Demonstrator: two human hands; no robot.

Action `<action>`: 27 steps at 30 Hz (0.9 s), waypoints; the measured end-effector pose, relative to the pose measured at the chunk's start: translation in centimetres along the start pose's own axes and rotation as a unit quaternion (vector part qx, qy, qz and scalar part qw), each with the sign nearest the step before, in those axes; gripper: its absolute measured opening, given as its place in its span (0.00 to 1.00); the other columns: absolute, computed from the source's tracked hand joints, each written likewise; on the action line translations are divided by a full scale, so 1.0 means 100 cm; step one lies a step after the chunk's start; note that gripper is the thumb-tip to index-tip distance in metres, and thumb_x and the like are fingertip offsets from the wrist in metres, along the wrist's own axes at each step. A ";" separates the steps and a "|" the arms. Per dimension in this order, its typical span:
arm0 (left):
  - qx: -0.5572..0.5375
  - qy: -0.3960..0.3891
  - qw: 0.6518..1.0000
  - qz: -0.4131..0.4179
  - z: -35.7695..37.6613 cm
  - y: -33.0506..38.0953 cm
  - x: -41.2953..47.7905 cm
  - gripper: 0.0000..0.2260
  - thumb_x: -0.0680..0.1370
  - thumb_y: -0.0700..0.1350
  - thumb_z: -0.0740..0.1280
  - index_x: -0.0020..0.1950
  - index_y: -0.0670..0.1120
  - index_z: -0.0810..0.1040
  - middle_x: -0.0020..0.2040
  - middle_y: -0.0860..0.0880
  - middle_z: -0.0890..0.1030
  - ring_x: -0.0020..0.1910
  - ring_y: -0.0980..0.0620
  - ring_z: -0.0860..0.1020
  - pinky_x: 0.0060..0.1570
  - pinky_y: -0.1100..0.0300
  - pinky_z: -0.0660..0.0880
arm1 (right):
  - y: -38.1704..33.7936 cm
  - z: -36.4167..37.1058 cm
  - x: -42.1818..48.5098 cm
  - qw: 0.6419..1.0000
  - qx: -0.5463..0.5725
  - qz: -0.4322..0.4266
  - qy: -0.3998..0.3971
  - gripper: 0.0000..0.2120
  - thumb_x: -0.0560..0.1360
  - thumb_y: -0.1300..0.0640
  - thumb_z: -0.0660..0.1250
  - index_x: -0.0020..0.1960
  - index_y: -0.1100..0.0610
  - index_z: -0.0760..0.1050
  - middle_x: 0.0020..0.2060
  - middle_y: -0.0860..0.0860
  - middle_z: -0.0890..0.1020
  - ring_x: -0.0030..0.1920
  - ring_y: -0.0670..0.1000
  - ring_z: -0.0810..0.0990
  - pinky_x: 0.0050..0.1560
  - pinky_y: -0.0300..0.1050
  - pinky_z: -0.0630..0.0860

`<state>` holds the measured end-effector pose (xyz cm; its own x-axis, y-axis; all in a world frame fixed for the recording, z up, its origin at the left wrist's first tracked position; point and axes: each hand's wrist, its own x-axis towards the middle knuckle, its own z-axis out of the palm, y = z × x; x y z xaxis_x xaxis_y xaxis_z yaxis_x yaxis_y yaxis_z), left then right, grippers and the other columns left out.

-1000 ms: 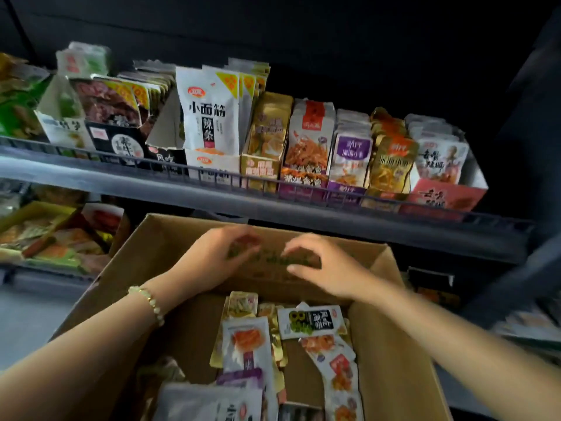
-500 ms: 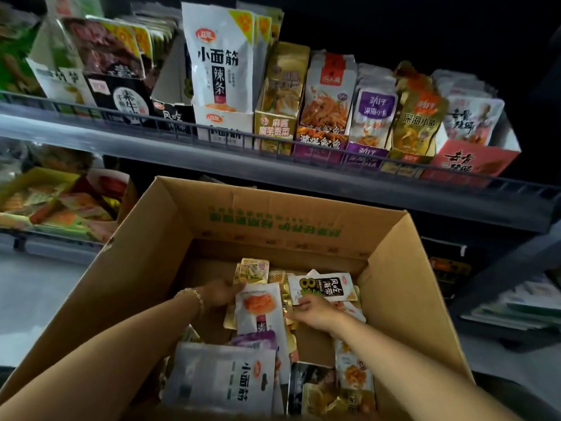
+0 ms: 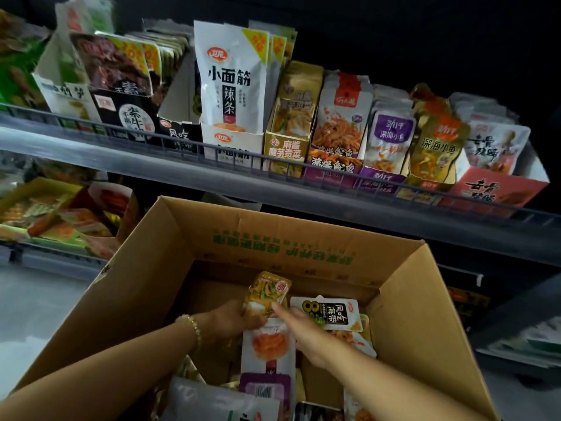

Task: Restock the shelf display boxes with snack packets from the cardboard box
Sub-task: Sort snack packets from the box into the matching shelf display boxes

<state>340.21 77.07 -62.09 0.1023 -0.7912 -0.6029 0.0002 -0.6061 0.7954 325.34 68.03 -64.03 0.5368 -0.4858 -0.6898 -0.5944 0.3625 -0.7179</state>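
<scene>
An open cardboard box [image 3: 145, 284] sits below the shelf with several loose snack packets in it. My left hand [image 3: 230, 322], with a bead bracelet on the wrist, grips a small gold packet [image 3: 267, 293] by its lower edge and holds it tilted above the pile. My right hand [image 3: 300, 326] reaches in beside it, its fingertips touching the same gold packet. A white packet with black label [image 3: 331, 312] lies just right of my hands. A white and orange packet [image 3: 270, 344] lies below them. On the shelf stands a matching gold display box [image 3: 287, 147].
The wire-fronted shelf rail [image 3: 182, 147] holds a row of display boxes: white tall pouches [image 3: 230, 86], orange and purple packets [image 3: 337, 123], a pink box [image 3: 498, 189] at right. A lower shelf at left holds trays of packets [image 3: 54, 217]. Grey floor [image 3: 36, 305] lies left of the box.
Both hands went from the box's far flap down into the box. My left hand has taken hold of the gold packet and lifted it off the pile; the right hand moved to it.
</scene>
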 end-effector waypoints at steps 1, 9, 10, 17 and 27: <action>0.008 0.007 1.000 0.017 0.000 0.005 -0.006 0.10 0.78 0.42 0.68 0.58 0.45 0.75 0.52 0.49 0.81 0.50 0.55 0.81 0.52 0.62 0.79 | -0.007 -0.002 -0.006 1.000 -0.009 -0.020 0.000 0.39 0.69 0.33 0.65 0.72 0.54 0.65 0.69 0.52 0.72 0.67 0.52 0.72 0.68 0.49 0.67; 0.015 0.182 0.967 0.181 0.017 0.081 -0.063 0.25 0.76 0.47 0.70 0.63 0.46 0.57 0.54 0.49 0.77 0.48 0.57 0.79 0.41 0.65 0.79 | -0.075 -0.018 -0.083 0.973 0.078 -0.207 0.062 0.03 0.77 0.51 0.65 0.45 0.46 0.72 0.40 0.42 0.80 0.37 0.38 0.79 0.33 0.30 0.75; 0.019 0.207 0.960 0.190 0.022 0.089 -0.067 0.28 0.75 0.51 0.71 0.64 0.47 0.57 0.59 0.47 0.75 0.54 0.53 0.78 0.50 0.60 0.79 | -0.082 -0.018 -0.091 0.966 0.095 -0.231 0.073 0.03 0.77 0.51 0.65 0.44 0.46 0.73 0.40 0.42 0.82 0.37 0.39 0.81 0.34 0.31 0.76; -0.157 0.169 0.949 0.215 0.051 0.104 -0.075 0.27 0.77 0.57 0.64 0.71 0.55 0.55 0.65 0.46 0.74 0.62 0.49 0.77 0.56 0.55 0.78 | -0.098 -0.016 -0.114 0.927 0.108 -0.334 0.134 0.08 0.78 0.49 0.61 0.52 0.48 0.77 0.46 0.51 0.85 0.47 0.51 0.85 0.48 0.47 0.81; -0.327 0.062 0.929 0.162 0.045 0.105 -0.104 0.14 0.75 0.49 0.66 0.56 0.42 0.78 0.45 0.43 0.86 0.39 0.48 0.85 0.31 0.60 0.80 | -0.088 -0.016 -0.119 0.881 0.009 -0.439 0.177 0.19 0.67 0.43 0.69 0.53 0.48 0.67 0.49 0.50 0.80 0.48 0.47 0.82 0.43 0.46 0.81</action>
<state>334.70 78.57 -47.67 0.3171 -0.8834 -0.3450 0.5484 -0.1259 0.8267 323.16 69.37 -49.36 0.5621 -0.8017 0.2032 -0.0316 -0.2663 -0.9634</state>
